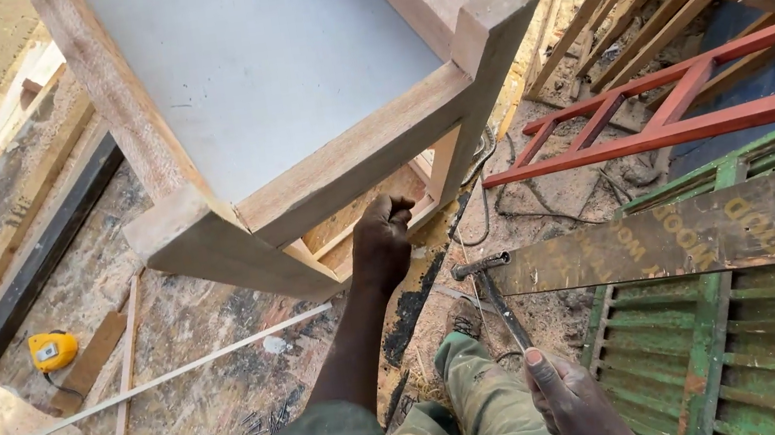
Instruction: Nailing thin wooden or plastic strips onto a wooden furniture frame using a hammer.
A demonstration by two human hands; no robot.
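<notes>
Left hand (381, 241) fist presses the wooden frame (354, 157) while right hand (567, 402) grips a hammer (490, 286); a glancing swing could strike knuckles.

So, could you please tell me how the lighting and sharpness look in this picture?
Head view: daylight, with bright sun on the sandy ground at the top and softer shade over the wooden frame; the left hand and right hand with the hammer are fairly sharp; straight edges bow slightly toward the picture's borders.

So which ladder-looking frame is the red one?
The red metal frame lying on its side just above the green slatted panel. The other ladder-like frames beyond it are bare, unpainted wood.
</notes>
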